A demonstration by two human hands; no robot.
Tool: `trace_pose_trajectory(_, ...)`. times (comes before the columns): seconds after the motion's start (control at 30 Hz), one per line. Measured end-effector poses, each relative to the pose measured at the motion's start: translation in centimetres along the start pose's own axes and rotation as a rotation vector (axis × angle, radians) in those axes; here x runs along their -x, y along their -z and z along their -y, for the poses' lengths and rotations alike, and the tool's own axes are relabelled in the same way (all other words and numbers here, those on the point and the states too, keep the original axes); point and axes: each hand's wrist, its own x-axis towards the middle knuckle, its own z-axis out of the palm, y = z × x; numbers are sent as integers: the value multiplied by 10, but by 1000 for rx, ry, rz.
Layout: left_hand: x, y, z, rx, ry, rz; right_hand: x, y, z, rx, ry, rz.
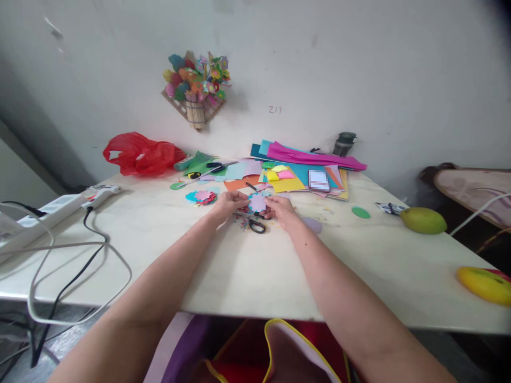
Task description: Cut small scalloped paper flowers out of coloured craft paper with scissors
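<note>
Bare tabletop (247,276) runs between the forearms (171,266) up to scissors (251,221) blocking the way.

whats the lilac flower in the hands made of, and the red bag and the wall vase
Lilac flower: paper or thin foam, matte; flat, scalloped edges. Red bag: probably thin plastic, slightly shiny; crumpled, partly see-through. Wall vase: seemingly wood or bamboo, dull; tan, stick-like pieces bound together.

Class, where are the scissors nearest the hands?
In the head view, the scissors lie centrally on the table, just below the lilac paper between the left hand and right hand.
</note>
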Motion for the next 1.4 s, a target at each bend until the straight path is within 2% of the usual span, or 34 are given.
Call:
trace_pose_trajectory(0.33, 4, -3, -5, -5, 75, 39, -1, -2, -1, 90, 46, -73)
trace_pose_trajectory(0.47, 3, -2, -6, 11, 52, 64, -2, -1, -3, 89, 85, -78)
trace_pose_trajectory(0.77, 3, -3, -7, 55, -46, 1, -4, 0, -5, 119, 137, -87)
trace_pose_trajectory(1.17, 4, -6, -8, 4, -3, -41, -3, -2, -3, 110, 132, -110)
trace_pose_trajectory(1.4, 4, -7, -8, 70, -1, -34, -2, -3, -4, 120, 119, -90)
